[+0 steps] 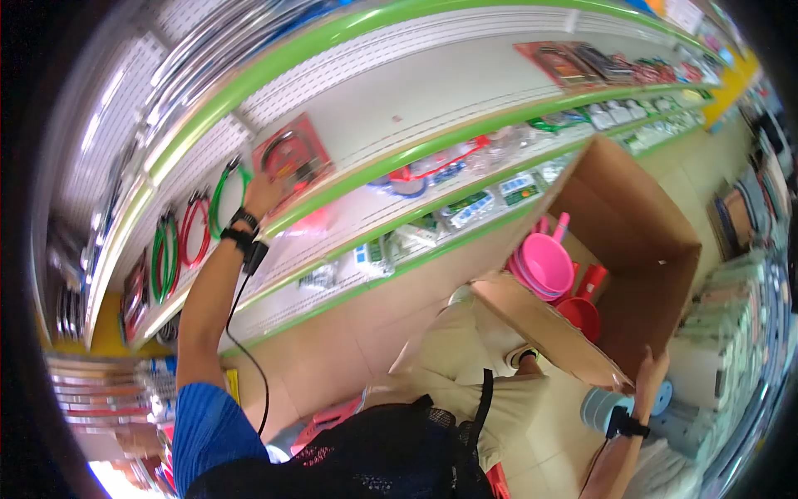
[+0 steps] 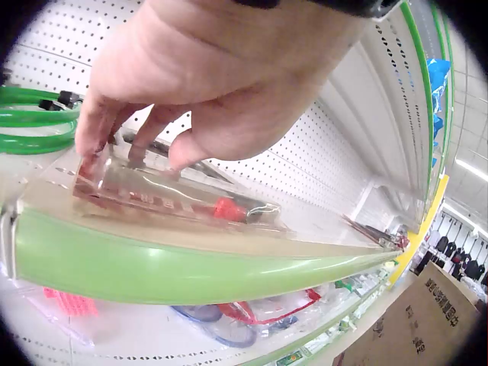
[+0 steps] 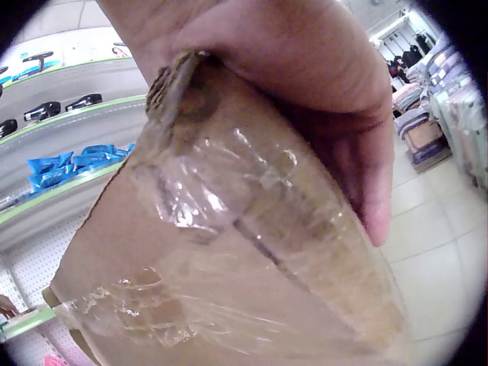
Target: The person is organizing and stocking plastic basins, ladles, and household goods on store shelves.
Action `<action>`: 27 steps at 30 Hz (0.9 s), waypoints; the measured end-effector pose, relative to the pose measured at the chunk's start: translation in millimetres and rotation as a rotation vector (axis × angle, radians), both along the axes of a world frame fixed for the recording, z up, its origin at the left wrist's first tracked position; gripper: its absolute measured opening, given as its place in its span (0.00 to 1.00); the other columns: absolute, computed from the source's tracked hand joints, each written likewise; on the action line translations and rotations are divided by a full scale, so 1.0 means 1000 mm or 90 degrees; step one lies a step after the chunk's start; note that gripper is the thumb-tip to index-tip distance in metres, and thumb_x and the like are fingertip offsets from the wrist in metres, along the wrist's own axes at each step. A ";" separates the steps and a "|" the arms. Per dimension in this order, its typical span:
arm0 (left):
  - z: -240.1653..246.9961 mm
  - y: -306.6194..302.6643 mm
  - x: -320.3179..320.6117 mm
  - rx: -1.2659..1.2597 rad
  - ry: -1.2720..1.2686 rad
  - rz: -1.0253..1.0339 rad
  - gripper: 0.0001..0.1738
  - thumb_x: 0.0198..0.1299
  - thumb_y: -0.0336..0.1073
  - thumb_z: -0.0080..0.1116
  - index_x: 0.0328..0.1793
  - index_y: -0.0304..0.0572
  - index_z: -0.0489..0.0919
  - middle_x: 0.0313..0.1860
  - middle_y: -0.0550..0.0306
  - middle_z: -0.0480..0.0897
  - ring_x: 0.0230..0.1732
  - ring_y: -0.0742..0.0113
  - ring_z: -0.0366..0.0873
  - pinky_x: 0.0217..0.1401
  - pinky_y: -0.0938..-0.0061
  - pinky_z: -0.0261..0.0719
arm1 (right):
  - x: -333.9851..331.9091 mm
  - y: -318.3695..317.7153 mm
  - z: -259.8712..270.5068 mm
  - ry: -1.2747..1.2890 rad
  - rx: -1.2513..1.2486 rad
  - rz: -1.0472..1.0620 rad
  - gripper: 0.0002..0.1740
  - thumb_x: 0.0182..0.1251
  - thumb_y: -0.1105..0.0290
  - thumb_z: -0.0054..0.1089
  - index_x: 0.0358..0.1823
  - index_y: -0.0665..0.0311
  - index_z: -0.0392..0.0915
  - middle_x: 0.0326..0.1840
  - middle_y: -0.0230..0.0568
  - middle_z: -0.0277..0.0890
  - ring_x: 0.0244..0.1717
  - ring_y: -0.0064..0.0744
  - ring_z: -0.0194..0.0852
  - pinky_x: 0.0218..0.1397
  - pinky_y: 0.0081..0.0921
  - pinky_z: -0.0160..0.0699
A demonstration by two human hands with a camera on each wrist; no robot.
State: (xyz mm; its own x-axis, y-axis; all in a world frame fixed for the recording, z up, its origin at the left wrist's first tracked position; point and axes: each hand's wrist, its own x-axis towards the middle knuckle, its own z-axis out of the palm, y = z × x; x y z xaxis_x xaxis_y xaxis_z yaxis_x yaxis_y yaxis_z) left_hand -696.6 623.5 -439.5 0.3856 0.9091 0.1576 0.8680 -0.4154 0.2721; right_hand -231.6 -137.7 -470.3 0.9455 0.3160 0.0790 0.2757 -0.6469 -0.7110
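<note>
My left hand (image 1: 263, 195) is at the shelf, its fingers and thumb on the near side of a clear-fronted, red-backed blister pack (image 1: 298, 154). In the left wrist view the pack (image 2: 164, 191) lies along the green shelf edge, a red piece and a dark curved item inside; the fingertips grip its end. My right hand (image 1: 652, 374) holds the upper corner of an open cardboard box (image 1: 644, 195), thumb and fingers on either side of its taped wall (image 3: 206, 267). Pink plastic dippers (image 1: 546, 262) and a red dipper (image 1: 579, 316) sit inside the box.
Green and red coiled cables (image 1: 195, 226) lie left of the pack. More carded packs (image 1: 565, 65) are farther along the same shelf. Bagged goods (image 1: 465, 208) fill the lower shelf. Light-blue plastic containers (image 1: 607, 409) and stacked goods (image 1: 731, 333) stand at the right.
</note>
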 end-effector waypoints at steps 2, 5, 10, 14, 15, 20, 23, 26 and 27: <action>0.004 -0.001 0.004 -0.008 0.024 -0.018 0.23 0.56 0.49 0.57 0.36 0.33 0.84 0.33 0.32 0.83 0.37 0.37 0.83 0.40 0.50 0.79 | 0.000 0.000 0.002 -0.030 -0.013 -0.012 0.19 0.67 0.79 0.55 0.59 0.74 0.72 0.55 0.58 0.79 0.55 0.54 0.77 0.61 0.39 0.71; 0.023 -0.037 0.031 0.090 0.013 -0.066 0.21 0.55 0.45 0.58 0.43 0.31 0.82 0.40 0.31 0.83 0.43 0.38 0.82 0.47 0.52 0.79 | -0.016 0.016 0.019 -0.074 -0.096 -0.071 0.18 0.67 0.74 0.57 0.55 0.75 0.74 0.53 0.66 0.78 0.55 0.64 0.75 0.59 0.46 0.72; 0.071 -0.111 0.094 0.227 -0.033 -0.225 0.18 0.55 0.38 0.63 0.47 0.34 0.81 0.44 0.39 0.82 0.45 0.44 0.81 0.53 0.58 0.78 | -0.014 0.018 0.014 -0.040 -0.067 -0.098 0.15 0.66 0.72 0.58 0.49 0.76 0.74 0.43 0.69 0.79 0.49 0.68 0.77 0.48 0.49 0.77; 0.053 -0.117 0.149 0.336 -0.100 -0.358 0.18 0.54 0.38 0.65 0.47 0.33 0.81 0.45 0.39 0.82 0.46 0.46 0.82 0.52 0.59 0.79 | -0.017 0.020 0.013 -0.070 -0.053 -0.130 0.13 0.66 0.72 0.58 0.46 0.76 0.73 0.40 0.69 0.79 0.46 0.69 0.78 0.45 0.49 0.77; 0.065 -0.142 0.175 0.223 -0.137 -0.345 0.17 0.55 0.38 0.65 0.46 0.32 0.81 0.44 0.39 0.83 0.46 0.47 0.82 0.52 0.60 0.79 | -0.019 0.019 0.016 -0.071 -0.081 -0.126 0.13 0.66 0.72 0.58 0.45 0.76 0.73 0.40 0.69 0.79 0.46 0.70 0.77 0.45 0.50 0.77; 0.084 -0.187 0.302 0.015 -0.151 -0.363 0.19 0.57 0.44 0.65 0.44 0.33 0.83 0.41 0.40 0.86 0.44 0.47 0.85 0.51 0.61 0.81 | -0.021 0.014 0.019 -0.048 -0.119 -0.111 0.13 0.67 0.73 0.56 0.46 0.76 0.72 0.41 0.70 0.79 0.47 0.69 0.77 0.46 0.49 0.77; 0.074 -0.173 0.392 0.003 -0.108 -0.353 0.22 0.57 0.49 0.66 0.41 0.34 0.84 0.35 0.44 0.86 0.37 0.57 0.85 0.43 0.65 0.82 | -0.027 0.013 0.026 -0.005 0.002 -0.082 0.14 0.69 0.73 0.55 0.50 0.77 0.72 0.46 0.70 0.78 0.51 0.67 0.76 0.51 0.46 0.76; 0.059 -0.140 0.493 -0.127 -0.062 -0.295 0.21 0.57 0.49 0.66 0.33 0.34 0.83 0.29 0.51 0.83 0.29 0.64 0.80 0.33 0.68 0.78 | -0.030 0.016 0.038 0.038 0.003 -0.086 0.18 0.71 0.75 0.53 0.59 0.77 0.70 0.53 0.66 0.78 0.57 0.61 0.75 0.60 0.41 0.72; 0.050 -0.127 0.527 -0.137 -0.048 -0.282 0.21 0.57 0.49 0.66 0.30 0.35 0.82 0.26 0.53 0.81 0.27 0.66 0.78 0.30 0.69 0.77 | -0.029 0.020 0.039 0.034 0.065 -0.075 0.20 0.71 0.75 0.53 0.62 0.76 0.69 0.54 0.64 0.78 0.59 0.59 0.75 0.61 0.40 0.71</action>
